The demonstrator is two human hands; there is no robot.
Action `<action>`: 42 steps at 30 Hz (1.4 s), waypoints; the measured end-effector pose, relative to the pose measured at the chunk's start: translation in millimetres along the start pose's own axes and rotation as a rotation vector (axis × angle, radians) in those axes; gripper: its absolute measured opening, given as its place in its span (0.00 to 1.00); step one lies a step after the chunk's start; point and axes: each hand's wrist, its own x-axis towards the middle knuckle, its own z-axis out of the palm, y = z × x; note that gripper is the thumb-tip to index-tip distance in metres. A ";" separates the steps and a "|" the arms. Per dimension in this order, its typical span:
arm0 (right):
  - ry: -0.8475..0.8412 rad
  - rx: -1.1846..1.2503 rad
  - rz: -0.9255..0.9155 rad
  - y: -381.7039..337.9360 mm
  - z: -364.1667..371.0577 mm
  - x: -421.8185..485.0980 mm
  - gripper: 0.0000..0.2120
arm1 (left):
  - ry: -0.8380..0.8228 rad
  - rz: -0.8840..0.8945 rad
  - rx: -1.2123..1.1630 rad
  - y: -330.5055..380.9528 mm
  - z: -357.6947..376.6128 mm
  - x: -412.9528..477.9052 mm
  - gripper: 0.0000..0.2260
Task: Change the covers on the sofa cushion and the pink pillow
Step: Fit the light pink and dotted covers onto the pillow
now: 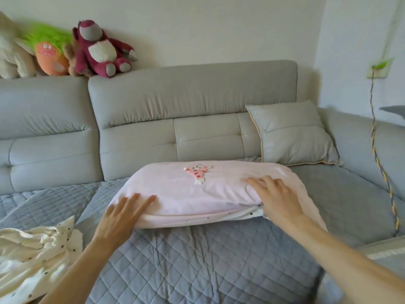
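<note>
Your left hand [122, 213] lies flat, fingers straight, on the near left corner of the soft pink fabric pillow [206, 191]. Your right hand [274, 198] rests fingers extended on its right end, grasping nothing. The pillow lies on the grey quilted sofa seat [197, 270]. Judge it light and limp; grip corners beside the open seam.
</note>
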 end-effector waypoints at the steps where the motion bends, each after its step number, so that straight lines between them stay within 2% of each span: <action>1: 0.044 -0.017 -0.001 3.8 -9.7 14.2 0.42 | 0.031 -0.033 0.017 -0.3 -3.7 10.3 0.57; 3: 0.133 -0.046 0.002 15.9 -30.8 41.1 0.37 | 0.146 -0.055 0.057 -1.4 -26.8 31.1 0.53; 6: 0.254 -0.081 0.059 41.4 -68.0 77.9 0.29 | 0.353 -0.105 0.140 -4.9 -92.4 58.6 0.39; 9: 0.463 -0.089 0.096 61.7 -104.6 112.8 0.19 | 0.584 -0.158 0.240 -19.1 -163.3 81.9 0.25; 12: 0.592 -0.075 0.093 71.0 -132.6 154.9 0.19 | 0.704 -0.231 0.270 -33.0 -203.8 106.7 0.15; 14: 0.556 -0.072 0.096 70.5 -135.3 180.4 0.17 | 0.654 -0.297 0.262 -40.8 -212.1 126.9 0.13; 16: 0.410 -0.056 0.100 67.1 -123.6 199.0 0.18 | 0.540 -0.377 0.215 -44.5 -205.1 146.6 0.13; 18: 0.281 -0.023 0.106 62.0 -91.5 207.5 0.18 | 0.407 -0.461 0.141 -39.5 -181.0 162.1 0.13; 20: 0.199 0.072 0.140 47.3 -47.3 198.7 0.18 | 0.278 -0.526 -0.002 -21.7 -144.7 170.5 0.18; 22: 0.120 0.205 0.094 20.5 -2.4 178.0 0.19 | 0.190 -0.478 -0.199 12.8 -104.0 174.3 0.22; 23: 0.027 0.259 0.041 6.1 17.6 166.2 0.20 | 0.108 -0.414 -0.285 34.4 -83.3 173.8 0.23; 26: -0.369 0.298 0.005 -12.1 69.1 128.2 0.29 | -0.193 -0.341 -0.403 83.4 -19.9 158.8 0.28; 30: -0.447 0.178 0.258 43.9 102.3 88.6 0.34 | -0.124 -0.470 -0.289 81.7 38.8 121.6 0.36; 32: -0.547 0.188 0.434 78.5 100.6 78.7 0.37 | -0.114 -0.499 -0.315 77.5 39.1 124.6 0.35; 35: -0.623 0.397 0.584 111.0 96.4 71.1 0.44 | -0.098 -0.598 -0.375 76.2 24.2 149.8 0.31; 37: -0.620 0.521 0.610 113.3 93.4 71.8 0.45 | -0.121 -0.770 -0.415 65.1 13.0 158.7 0.32; 39: -0.573 0.590 0.659 103.4 86.5 77.3 0.48 | -0.184 -0.923 -0.467 45.6 13.0 157.4 0.36; 42: -0.534 0.769 0.766 86.2 82.3 88.7 0.58 | -0.256 -1.016 -0.551 12.8 20.5 140.2 0.46</action>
